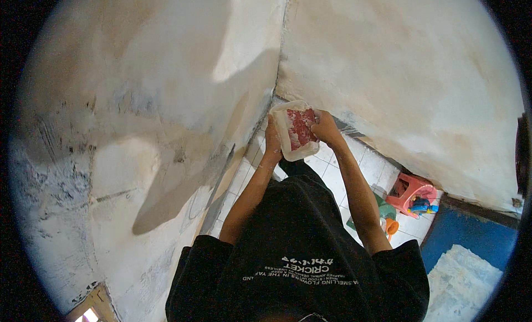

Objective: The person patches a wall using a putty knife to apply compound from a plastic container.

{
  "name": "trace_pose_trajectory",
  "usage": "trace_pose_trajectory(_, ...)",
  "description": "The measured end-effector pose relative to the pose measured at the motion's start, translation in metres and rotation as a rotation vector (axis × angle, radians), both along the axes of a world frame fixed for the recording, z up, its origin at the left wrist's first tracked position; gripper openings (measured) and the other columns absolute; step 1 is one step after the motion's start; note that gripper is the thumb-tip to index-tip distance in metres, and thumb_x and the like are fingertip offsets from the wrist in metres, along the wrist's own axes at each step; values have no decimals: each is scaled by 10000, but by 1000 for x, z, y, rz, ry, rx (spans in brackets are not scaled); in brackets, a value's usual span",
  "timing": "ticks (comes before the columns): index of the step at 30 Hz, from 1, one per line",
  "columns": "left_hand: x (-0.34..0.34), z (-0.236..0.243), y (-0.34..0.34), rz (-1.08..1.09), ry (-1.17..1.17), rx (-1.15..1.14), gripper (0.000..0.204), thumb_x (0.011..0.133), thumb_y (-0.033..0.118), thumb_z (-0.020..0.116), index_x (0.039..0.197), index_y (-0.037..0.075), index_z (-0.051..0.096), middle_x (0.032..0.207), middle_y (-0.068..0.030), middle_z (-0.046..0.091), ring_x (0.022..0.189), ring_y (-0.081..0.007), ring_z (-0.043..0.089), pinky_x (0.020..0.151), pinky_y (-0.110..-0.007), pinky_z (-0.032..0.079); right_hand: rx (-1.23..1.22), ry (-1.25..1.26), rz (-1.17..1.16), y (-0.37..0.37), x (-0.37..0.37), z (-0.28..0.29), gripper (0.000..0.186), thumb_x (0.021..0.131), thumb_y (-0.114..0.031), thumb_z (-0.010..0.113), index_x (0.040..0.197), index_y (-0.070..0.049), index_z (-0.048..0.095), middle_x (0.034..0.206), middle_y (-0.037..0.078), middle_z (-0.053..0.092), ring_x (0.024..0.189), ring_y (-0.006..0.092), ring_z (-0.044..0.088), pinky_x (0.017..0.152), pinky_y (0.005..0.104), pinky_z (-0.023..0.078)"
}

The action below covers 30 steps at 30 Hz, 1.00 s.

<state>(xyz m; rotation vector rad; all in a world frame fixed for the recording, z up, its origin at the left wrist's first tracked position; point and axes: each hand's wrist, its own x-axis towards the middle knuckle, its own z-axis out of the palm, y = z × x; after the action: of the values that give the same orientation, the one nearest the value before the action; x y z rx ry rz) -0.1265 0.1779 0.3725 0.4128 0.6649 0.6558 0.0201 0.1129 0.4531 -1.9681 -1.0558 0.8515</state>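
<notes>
In front of me, near the corner of the walls, my left hand (272, 138) grips the left side of a whitish plastic tub (284, 138). My right hand (327, 128) is closed on the edge of a flat red putty spreader (302, 127), which lies over the mouth of the tub. Pale putty smears much of the spreader's red face. The spreader hides most of the inside of the tub, so how full it is cannot be seen.
Patchy plastered walls rise at left (127, 172) and right (399, 72). On the white tiled floor (332, 175) at right stand a pink plastic stool (411, 193) and an orange cup (392, 226). A blue surface (460, 233) carries a whitish sheet (465, 283).
</notes>
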Motion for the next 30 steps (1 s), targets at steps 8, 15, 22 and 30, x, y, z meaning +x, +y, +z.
trace_pose_trajectory(8,-12,-33,37,49,-202,-62,762,835,658,317,1314,65,326,1246,-137,452,1116,-275,469,943,-395,399,-12,250,-36,52,25,7,164,814,-57,553,946,17,615,688,51,587,549,105,520,458,270,422)
trace_pose_trajectory(15,-10,-67,28,74,-180,-99,779,831,657,333,1339,68,291,1295,-136,419,1145,-272,457,962,-409,382,231,-34,-17,161,27,-29,192,818,-148,578,835,41,610,712,106,615,609,134,566,518,286,476)
trace_pose_trajectory(22,-15,-56,25,129,49,-42,837,793,711,321,1351,90,266,1322,-123,382,1186,-328,391,984,-481,334,21,248,13,204,5,30,213,784,-124,557,710,74,582,652,151,619,617,198,643,541,318,522)
trace_pose_trajectory(30,-17,-23,20,122,-12,-11,790,817,671,341,1350,91,274,1339,-120,366,1204,-312,375,1006,-469,315,140,-684,499,196,31,23,157,726,-72,555,707,73,611,638,184,608,601,220,633,565,340,525)
